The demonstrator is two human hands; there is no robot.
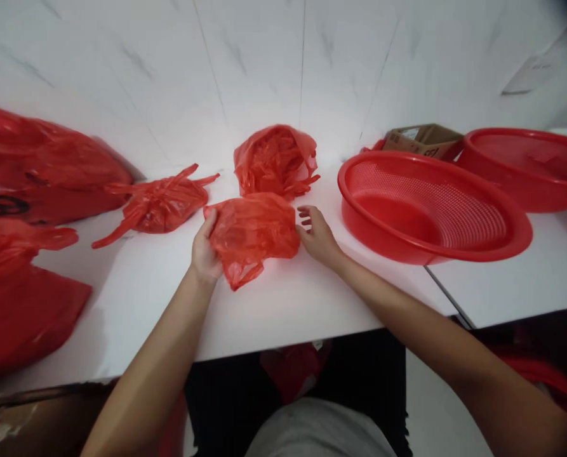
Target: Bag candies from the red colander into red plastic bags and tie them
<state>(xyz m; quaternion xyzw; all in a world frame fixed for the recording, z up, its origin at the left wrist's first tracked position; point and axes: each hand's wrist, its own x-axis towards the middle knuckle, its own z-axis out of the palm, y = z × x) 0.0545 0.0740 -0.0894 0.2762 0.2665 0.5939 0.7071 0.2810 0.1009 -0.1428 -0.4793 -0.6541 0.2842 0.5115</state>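
White table [287, 311]: Because its near edge lies just below the hands, I judge a loosely held film could slide off it towards the lap.
Large red bags, far left [49, 168] and near left [21, 311]: both run out of my view; I can't tell their contents.
Perforated basket, right [378, 235]: its overhanging rim could catch the right hand if that swings wide.
Red tub, far right [512, 184]: cut off by the frame.
Open carton, far right [409, 146]: its lower part is hidden behind the basket.
Crumpled bag bundle, far middle [278, 162]: just beyond the held bag, same red; the thin layers could cling or snag, and I can't make out where each begins.
Held red bag, middle [254, 228]: between the hands above the table, its lower corner hanging; one-sided pull could fold or tear it.
Left hand [204, 251]: thumb over the bag's left edge, pinching it, other fingers hidden underneath.
Right hand [319, 238]: fingers wide, thumb at the right edge; I can't confirm any grip, so that side could slip.
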